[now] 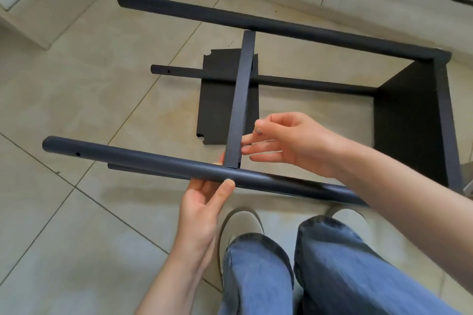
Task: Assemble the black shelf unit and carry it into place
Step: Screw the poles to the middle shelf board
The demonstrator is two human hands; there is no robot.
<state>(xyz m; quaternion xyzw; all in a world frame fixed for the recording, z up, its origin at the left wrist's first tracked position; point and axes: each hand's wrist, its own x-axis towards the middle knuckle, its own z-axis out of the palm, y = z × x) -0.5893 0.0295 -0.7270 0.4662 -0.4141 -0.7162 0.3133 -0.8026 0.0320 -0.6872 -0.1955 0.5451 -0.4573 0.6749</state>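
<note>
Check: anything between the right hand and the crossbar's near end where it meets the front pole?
Nothing visible. The right hand is right beside the crossbar, its fingertips at the bar's near end just above the front pole. The left hand grips that pole from below, on the other side of the joint.

Matt black metal on glossy tile

Your tube [143, 161] looks smooth painted metal; the floor [64, 71] shines, your jeans [256, 276] are cloth.
</note>
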